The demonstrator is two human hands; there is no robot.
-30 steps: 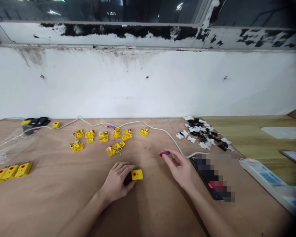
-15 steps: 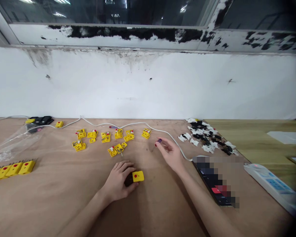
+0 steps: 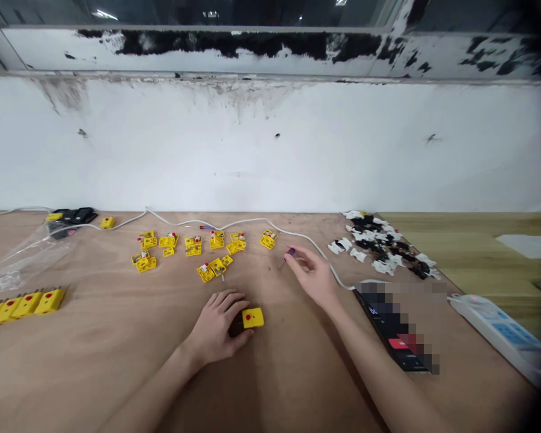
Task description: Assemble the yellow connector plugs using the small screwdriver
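Observation:
My left hand [image 3: 220, 325] rests on the wooden table, its thumb and fingers closed around the left end of a yellow block [image 3: 253, 317] with a red dot. To the upper right, my right hand [image 3: 313, 273] pinches a small screwdriver [image 3: 290, 253] with a dark purple handle; its thin shaft slants down to the left. The screwdriver is apart from the block. Beyond my hands lie several opened yellow housings [image 3: 193, 246] with red and white parts inside. At the left edge, several closed yellow blocks [image 3: 49, 301] stand in a row, pins pointing away.
A white cable [image 3: 297, 233] runs along the back of the table [image 3: 117, 361]. At the right are a pile of black and white pieces [image 3: 383, 243], a phone [image 3: 388, 331], partly pixelated, and a power strip [image 3: 500, 331]. A clear plastic bag [image 3: 22, 258] lies at the left.
The view has tilted slightly downward. My right hand has turned a little with the screwdriver; my left hand keeps its hold on the yellow block.

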